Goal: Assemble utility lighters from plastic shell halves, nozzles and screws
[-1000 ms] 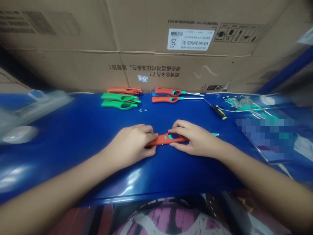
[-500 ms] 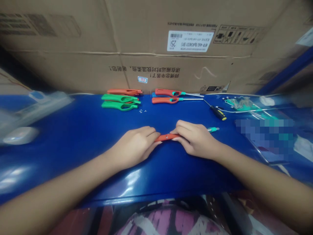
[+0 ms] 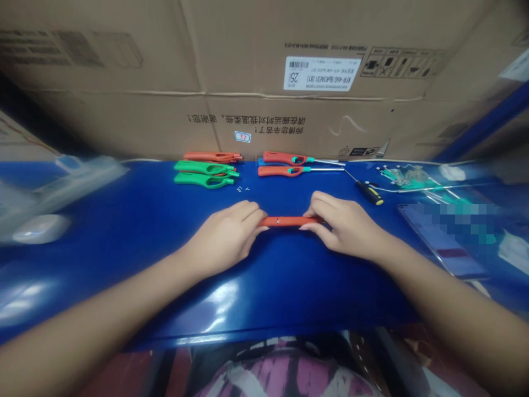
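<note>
An orange lighter body (image 3: 286,221) lies edge-up on the blue table (image 3: 136,226), held at both ends. My left hand (image 3: 225,238) pinches its left end with curled fingers. My right hand (image 3: 345,226) grips its right end, fingers wrapped over it. The lighter's tip is hidden under my right hand. Two green lighter shells (image 3: 202,173) and an orange shell (image 3: 212,157) lie at the back, left of centre. Two finished orange lighters (image 3: 289,165) with metal tubes lie at the back centre.
A screwdriver (image 3: 369,192) with a black and yellow handle lies right of the finished lighters. Loose teal parts and metal tubes (image 3: 413,177) sit at the far right, beside a phone (image 3: 444,242). Plastic bags (image 3: 53,187) lie at the left. Cardboard boxes (image 3: 248,82) wall the back.
Both hands have turned the orange lighter from flat onto its edge and shifted it slightly away from me. Its teal tip, seen before, is now hidden.
</note>
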{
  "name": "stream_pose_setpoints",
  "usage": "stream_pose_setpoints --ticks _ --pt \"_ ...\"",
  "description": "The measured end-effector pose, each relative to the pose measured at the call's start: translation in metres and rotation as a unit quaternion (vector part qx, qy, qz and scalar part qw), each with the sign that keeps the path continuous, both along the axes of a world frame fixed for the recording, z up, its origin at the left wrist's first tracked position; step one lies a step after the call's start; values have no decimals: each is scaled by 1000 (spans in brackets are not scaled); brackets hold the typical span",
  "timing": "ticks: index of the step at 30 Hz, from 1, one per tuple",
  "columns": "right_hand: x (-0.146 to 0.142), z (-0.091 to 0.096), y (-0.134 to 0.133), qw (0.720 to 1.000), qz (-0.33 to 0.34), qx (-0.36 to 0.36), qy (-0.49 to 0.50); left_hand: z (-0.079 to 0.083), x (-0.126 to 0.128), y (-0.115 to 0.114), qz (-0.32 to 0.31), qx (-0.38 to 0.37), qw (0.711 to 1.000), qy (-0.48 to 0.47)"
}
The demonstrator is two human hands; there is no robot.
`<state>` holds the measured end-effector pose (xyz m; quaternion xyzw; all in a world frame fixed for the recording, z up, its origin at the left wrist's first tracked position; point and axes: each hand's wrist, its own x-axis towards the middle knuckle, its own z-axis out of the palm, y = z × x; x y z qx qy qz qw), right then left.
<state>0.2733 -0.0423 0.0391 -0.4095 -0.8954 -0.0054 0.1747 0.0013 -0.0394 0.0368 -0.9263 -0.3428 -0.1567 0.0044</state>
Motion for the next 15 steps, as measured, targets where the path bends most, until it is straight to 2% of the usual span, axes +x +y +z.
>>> stream_pose_setpoints --ticks 2,3,5,7,8,12,15 --pt "-1 0 -1 1000 -6 -9 12 2 2 -2 6 -50 998 -39" --pt "-1 0 0 1000 -9 -19 21 2 3 -2 13 -101 992 -74" --pt "-2 0 0 998 -9 -51 36 0 5 -4 30 -232 960 -156" --pt "-3 -2 0 995 -11 -92 40 -3 7 -5 39 -307 929 -202" --pt "-3 -3 0 993 -15 -112 37 -5 7 -6 34 -302 930 -204" --pt "-5 -3 -1 985 -19 -172 25 -10 6 -6 -26 -173 976 -126" --pt "-6 1 -1 982 -9 -186 22 -10 4 -5 -29 -131 988 -76"
